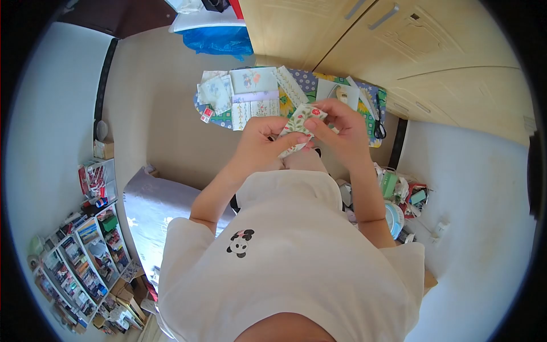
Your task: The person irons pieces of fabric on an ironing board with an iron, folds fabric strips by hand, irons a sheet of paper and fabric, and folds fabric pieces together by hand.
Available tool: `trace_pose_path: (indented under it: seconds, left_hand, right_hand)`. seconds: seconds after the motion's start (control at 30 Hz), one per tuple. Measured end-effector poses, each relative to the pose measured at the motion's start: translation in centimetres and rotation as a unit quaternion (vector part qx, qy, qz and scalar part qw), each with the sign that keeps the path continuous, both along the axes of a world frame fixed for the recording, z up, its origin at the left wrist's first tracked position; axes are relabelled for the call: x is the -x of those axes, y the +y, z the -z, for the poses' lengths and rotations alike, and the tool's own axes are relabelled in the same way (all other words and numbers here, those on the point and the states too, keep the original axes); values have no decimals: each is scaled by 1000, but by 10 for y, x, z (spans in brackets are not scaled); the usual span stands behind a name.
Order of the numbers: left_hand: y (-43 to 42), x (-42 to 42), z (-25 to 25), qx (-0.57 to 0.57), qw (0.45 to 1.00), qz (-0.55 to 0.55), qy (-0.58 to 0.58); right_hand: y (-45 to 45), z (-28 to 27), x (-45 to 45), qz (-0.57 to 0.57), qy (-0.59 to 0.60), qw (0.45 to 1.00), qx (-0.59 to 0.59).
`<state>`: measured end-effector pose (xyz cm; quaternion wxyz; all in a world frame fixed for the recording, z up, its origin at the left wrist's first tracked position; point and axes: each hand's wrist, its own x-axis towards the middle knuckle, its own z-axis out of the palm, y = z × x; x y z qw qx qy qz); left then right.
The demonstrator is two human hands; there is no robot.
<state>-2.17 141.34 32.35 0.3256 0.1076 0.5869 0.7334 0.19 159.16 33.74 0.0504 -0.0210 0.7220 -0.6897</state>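
Note:
Both hands hold a small folded piece of floral cloth (297,121), cream with red flowers and green leaves, in front of my body. My left hand (261,139) pinches its lower left part, the thumb lying across it. On the upper right side, my right hand (343,125) grips it with thumb and fingers. Just beyond is a narrow board with a patchwork-print cover (303,78). Lying on it are a printed cloth with small figures (253,80), a pale bluish cloth (215,94), a flower-striped cloth (265,107) and a long patterned strip (292,85).
A whitish appliance, perhaps an iron (343,94), rests on the board's right part, near a black cord (379,130). Pale wooden cabinets (444,45) stand behind. A bed-like surface (165,199) and bookshelves (85,262) are at left; assorted items and a bluish round container (394,219) at right.

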Motion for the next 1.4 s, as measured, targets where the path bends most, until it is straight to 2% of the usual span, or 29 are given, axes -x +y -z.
trace_pose_path:
  seconds: [0.07, 0.13, 0.2, 0.27, 0.37, 0.43, 0.53, 0.67, 0.77, 0.83, 0.87, 0.97, 1.03, 1.17, 1.23, 1.3, 1.37, 1.4]
  left_hand:
    - [0, -3, 2, 13, 999, -30, 31]
    - [-1, -6, -1, 27, 998, -35, 48]
    - [-3, -7, 0, 39, 996, -38, 64]
    - [-4, -8, 5, -23, 999, -24, 25]
    - [-7, -12, 5, -24, 999, -13, -18]
    - [-8, -13, 1, -13, 999, -1, -36]
    - [-8, -14, -2, 0, 998, 12, -65]
    - [-7, -18, -7, -31, 993, 13, -112]
    - [-7, -17, -9, -61, 995, 35, -75]
    - [-5, -20, -5, -18, 997, 32, -66]
    - [-4, -21, -3, 25, 998, 29, -57]
    - [-1, -21, -5, 6, 995, 10, -95]
    - [-3, -22, 2, 2, 994, 15, -111]
    - [-10, -24, 27, -11, 991, 47, -123]
    - [-15, -25, 36, -14, 988, 47, -144]
    - [-18, -24, 35, -17, 985, 47, -164]
    - [-22, -20, 32, 101, 986, 1, -135]
    - [-28, -18, 42, 100, 986, -1, -135]
  right_hand:
    - [-5, 2, -4, 7, -9, 1000, 5]
    - [-13, 4, -6, 63, -6, 993, 99]
    - [-15, 4, -7, 63, 17, 995, 73]
    - [-16, 5, -7, 65, 41, 996, 47]
    - [-19, 7, -6, 96, 50, 990, 88]
    - [-20, 2, -5, 170, 34, 980, 93]
    - [-14, -7, -1, 170, 3, 974, 150]
    - [-7, -4, 1, 179, 16, 977, 111]
    - [-7, -1, 3, 167, 39, 974, 151]
    - [-12, -5, 5, 117, -41, 967, 223]
    - [-13, -3, 5, 117, -40, 967, 222]
    - [-12, 5, 8, 119, -50, 973, 191]
    - [-10, 4, 15, 195, -21, 972, 133]
    - [11, 15, 36, 234, -4, 967, 101]
    - [23, 18, 42, 264, -23, 964, 15]
    - [33, 24, 45, 282, 2, 959, 20]
    - [44, 30, 42, 299, 27, 954, 27]
    - [50, 32, 40, 312, 18, 950, 24]
